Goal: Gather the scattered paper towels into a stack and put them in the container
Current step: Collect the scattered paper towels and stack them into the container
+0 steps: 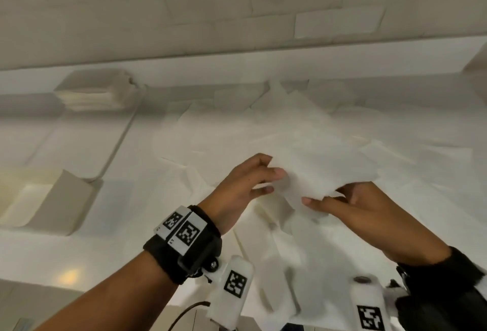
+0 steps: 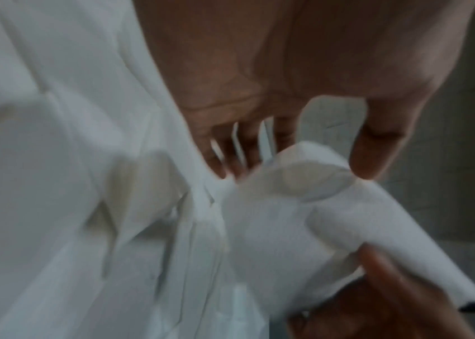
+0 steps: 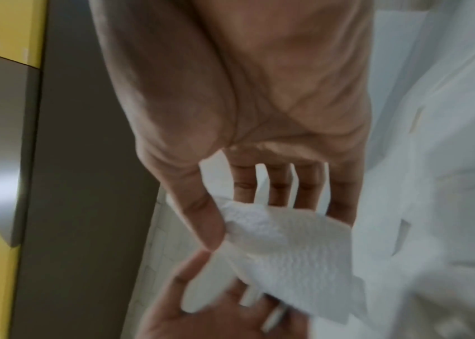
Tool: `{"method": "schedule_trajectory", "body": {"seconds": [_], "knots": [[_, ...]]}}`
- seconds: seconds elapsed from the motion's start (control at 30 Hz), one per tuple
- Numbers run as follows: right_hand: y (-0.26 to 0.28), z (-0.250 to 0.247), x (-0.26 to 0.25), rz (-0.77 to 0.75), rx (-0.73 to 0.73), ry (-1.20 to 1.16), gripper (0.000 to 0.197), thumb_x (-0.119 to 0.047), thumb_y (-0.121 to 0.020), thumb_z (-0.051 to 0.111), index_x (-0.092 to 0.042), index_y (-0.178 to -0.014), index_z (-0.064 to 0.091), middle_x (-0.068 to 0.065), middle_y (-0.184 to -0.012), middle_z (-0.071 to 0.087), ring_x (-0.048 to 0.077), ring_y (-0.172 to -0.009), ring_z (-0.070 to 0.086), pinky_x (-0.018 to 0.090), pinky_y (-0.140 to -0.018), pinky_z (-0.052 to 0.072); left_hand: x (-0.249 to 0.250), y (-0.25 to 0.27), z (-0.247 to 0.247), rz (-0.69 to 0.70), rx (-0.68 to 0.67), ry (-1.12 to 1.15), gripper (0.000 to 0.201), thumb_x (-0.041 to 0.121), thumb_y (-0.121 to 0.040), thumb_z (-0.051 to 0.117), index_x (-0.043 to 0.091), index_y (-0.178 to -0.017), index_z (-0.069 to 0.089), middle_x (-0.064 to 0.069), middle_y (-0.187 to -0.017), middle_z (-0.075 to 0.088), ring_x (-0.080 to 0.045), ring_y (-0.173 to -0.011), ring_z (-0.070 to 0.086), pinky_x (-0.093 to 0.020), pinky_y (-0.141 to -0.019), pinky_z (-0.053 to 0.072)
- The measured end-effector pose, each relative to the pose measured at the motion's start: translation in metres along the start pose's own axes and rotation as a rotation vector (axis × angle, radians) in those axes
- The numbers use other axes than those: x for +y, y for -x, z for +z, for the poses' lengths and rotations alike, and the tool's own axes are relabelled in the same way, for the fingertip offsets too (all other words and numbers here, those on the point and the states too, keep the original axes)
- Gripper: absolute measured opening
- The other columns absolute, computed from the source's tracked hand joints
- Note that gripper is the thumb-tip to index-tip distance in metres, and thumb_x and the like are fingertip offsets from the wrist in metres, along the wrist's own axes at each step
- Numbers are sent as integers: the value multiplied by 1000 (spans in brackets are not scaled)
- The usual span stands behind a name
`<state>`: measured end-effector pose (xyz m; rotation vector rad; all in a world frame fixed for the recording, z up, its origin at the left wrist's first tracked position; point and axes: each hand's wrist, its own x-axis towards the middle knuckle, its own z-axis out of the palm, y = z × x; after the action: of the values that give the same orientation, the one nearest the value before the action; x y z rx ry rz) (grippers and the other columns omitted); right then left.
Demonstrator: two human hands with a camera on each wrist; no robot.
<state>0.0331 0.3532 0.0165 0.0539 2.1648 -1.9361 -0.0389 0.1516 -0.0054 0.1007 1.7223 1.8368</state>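
Both hands hold one white paper towel [image 1: 319,172] up over the white table. My left hand [image 1: 274,180] pinches its near left edge between thumb and fingers. My right hand [image 1: 324,199] grips the near edge from below, thumb on top. In the left wrist view the towel [image 2: 303,218] curls under my left thumb [image 2: 375,151]. In the right wrist view the towel [image 3: 288,247] lies between my right thumb [image 3: 204,220] and fingers. Several other loose towels [image 1: 276,251] lie scattered and overlapping on the table under and beyond my hands.
A neat stack of folded towels [image 1: 97,91] sits at the back left. An open beige box [image 1: 66,199] stands at the left, near the table's [image 1: 118,225] front edge. More towels [image 1: 329,99] lie near the back wall.
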Motion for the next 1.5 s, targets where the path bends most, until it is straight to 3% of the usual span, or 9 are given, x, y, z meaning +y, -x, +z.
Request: {"method": "schedule_trajectory", "body": {"seconds": [0.17, 0.3, 0.37, 0.5, 0.6, 0.77, 1.1, 1.27, 1.5], "knots": [[0, -8, 22, 82, -19, -79, 43, -3, -86, 68, -39, -109, 63, -27, -102, 72, -10, -100, 64, 6, -78, 49, 10, 3, 2, 75, -72, -107, 27, 19, -78, 82, 5, -95, 66, -2, -88, 72, -13, -83, 68, -22, -79, 52], [-1, 0, 26, 165, -68, -478, 36, -19, -53, 64, -14, -88, 68, 14, -88, 62, 27, -84, 56, 30, -72, 56, 8, 10, -9, 13, -124, -78, 41, 14, -84, 72, -9, -116, 63, -16, -113, 70, -29, -104, 67, -37, -95, 52], [-10, 11, 20, 156, -121, -579, 36, -19, -66, 56, -11, -99, 70, 24, -98, 62, 37, -79, 58, 41, -68, 56, 8, 15, -22, -30, -66, 6, 35, 11, -86, 65, 0, -119, 66, -13, -116, 72, -28, -106, 68, -39, -95, 52], [-69, 31, 17, -6, 165, 374, 21, -13, -95, 50, -24, -100, 68, -2, -105, 64, 18, -87, 65, 37, -82, 52, 6, 31, -75, -50, 176, 15, 30, 8, -97, 60, 9, -126, 64, -4, -122, 74, -21, -114, 69, -36, -99, 50], [-122, 45, 23, -165, 19, 1041, 36, -23, -95, 54, -25, -131, 55, -6, -139, 42, 16, -124, 47, 33, -98, 46, 1, 45, -120, -89, 312, 20, 27, 14, -100, 58, 11, -125, 66, -1, -121, 75, -16, -112, 71, -28, -90, 51], [-151, 86, 31, -84, -202, 1331, 60, -38, -99, 51, -30, -153, 26, -1, -148, 33, 22, -129, 42, 38, -96, 45, -2, 67, -169, -139, 446, 75, 24, 14, -101, 55, 10, -119, 70, -11, -112, 77, -29, -98, 75, -42, -88, 56], [-127, 66, 8, -115, 171, 866, 8, -15, -92, 65, -19, -95, 72, -2, -91, 62, 13, -75, 59, 25, -70, 46, 3, 70, -161, -174, 410, 75, 27, 13, -101, 51, 11, -120, 69, -12, -114, 76, -35, -106, 72, -50, -99, 53], [-99, 42, -12, -211, 332, 657, 18, -19, -96, 62, -22, -109, 73, -7, -96, 65, 5, -81, 62, 4, -71, 44, 9, 62, -133, -161, 394, 99, 25, 12, -100, 52, 12, -115, 72, -11, -111, 77, -32, -104, 72, -46, -97, 53], [-52, 67, -49, -428, 382, 365, 24, -27, -95, 63, -29, -117, 72, -12, -93, 68, 8, -87, 66, 16, -73, 53, 20, 56, -52, 49, 275, 240, 29, 18, -102, 48, 14, -120, 71, -5, -117, 76, -22, -111, 71, -43, -106, 49]]}}
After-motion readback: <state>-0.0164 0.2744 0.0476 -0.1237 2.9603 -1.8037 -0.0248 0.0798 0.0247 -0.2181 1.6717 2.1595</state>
